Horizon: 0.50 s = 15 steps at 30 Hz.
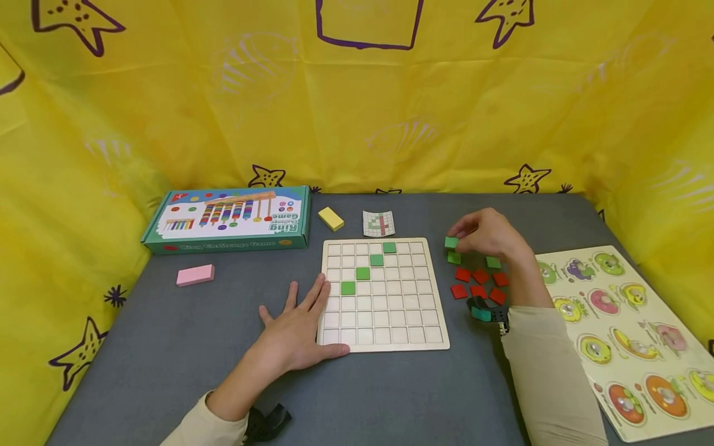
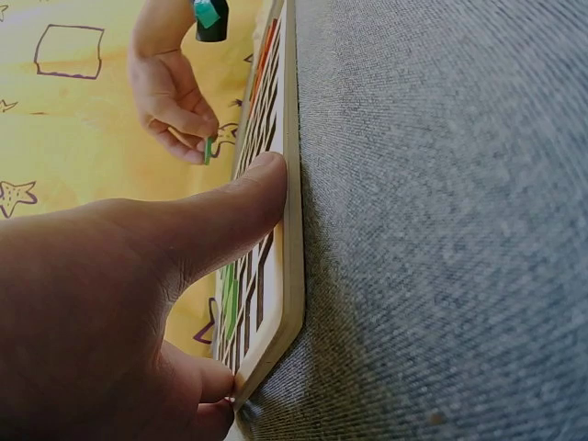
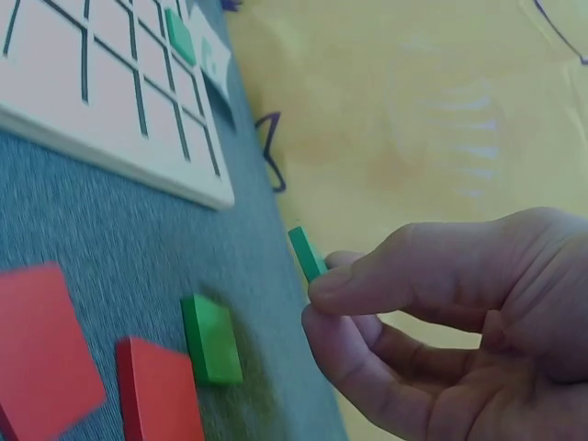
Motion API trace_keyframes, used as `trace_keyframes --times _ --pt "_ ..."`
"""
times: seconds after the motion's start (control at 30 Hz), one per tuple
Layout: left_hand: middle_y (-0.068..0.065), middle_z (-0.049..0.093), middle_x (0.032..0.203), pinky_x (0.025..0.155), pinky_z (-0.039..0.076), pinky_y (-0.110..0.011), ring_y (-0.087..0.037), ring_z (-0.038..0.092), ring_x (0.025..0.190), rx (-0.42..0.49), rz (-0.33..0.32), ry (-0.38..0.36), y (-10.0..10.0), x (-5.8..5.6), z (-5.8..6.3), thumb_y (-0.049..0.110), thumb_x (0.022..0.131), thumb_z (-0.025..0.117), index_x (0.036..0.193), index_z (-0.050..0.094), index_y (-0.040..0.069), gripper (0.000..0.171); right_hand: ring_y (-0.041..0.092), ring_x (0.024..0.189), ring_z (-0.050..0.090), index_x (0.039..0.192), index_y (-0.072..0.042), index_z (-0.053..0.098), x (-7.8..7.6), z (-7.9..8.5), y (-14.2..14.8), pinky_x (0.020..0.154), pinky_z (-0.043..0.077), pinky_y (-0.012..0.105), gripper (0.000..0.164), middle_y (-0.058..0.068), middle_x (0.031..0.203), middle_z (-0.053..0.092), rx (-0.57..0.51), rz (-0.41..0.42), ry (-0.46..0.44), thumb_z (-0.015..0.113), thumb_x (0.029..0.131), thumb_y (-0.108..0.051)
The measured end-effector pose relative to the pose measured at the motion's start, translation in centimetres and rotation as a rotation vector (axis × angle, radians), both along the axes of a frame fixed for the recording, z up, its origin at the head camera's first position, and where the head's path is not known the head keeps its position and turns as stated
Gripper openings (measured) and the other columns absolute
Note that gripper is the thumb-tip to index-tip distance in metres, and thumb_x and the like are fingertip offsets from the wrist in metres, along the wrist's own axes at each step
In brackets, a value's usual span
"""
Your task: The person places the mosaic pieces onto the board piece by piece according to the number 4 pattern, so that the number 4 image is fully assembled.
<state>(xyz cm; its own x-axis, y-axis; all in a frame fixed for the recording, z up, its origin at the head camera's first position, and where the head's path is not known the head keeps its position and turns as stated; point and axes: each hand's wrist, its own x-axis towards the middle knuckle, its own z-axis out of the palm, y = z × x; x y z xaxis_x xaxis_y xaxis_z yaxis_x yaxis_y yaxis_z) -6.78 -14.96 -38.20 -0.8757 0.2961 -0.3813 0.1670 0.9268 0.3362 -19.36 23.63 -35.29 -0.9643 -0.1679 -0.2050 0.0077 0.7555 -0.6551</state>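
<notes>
"Head view?"
"Right hand [image 1: 486, 234] pinches a green square tile [image 1: 451, 243] beside the far right corner of a pale wooden gridded board [image 1: 396, 348]."
"Left wrist?"
"Left hand [image 2: 101, 294] spread, thumb [image 2: 253, 193] seemingly steadying the board's near edge."
"Right wrist?"
"Light fingertip hold should serve."

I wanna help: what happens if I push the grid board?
The grid board is probably stiff, since it looks unbent. Wide and lying flat, it likely won't tip. The left hand touches it, so it might not slide freely.
</notes>
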Motion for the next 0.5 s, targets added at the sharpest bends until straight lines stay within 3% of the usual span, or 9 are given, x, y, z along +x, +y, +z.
trace_keyframes --times 0.3,0.5 --pt "0.004 0.003 0.177 0.099 0.007 -0.095 -0.049 0.003 0.16 -0.003 0.006 -0.002 0.0 0.1 0.0 0.077 0.081 0.072 0.169 0.014 0.02 0.12 0.026 0.095 0.067 0.107 -0.004 0.08 0.2 0.2 -3.4 0.08 0.055 0.031 0.024 0.013 0.103 0.077 -0.08 0.062 0.007 0.081 0.083 -0.002" --pt "0.005 0.002 0.177 0.099 0.007 -0.095 -0.049 0.003 0.16 -0.012 0.006 -0.003 0.0 0.0 0.0 0.078 0.081 0.071 0.169 0.014 0.021 0.12 0.028 0.097 0.065 0.107 -0.006 0.079 0.7 0.4 -6.3 0.082 0.057 0.037 0.025 0.013 0.107 0.074 -0.154 0.083 -0.029 0.08 0.083 0.0"
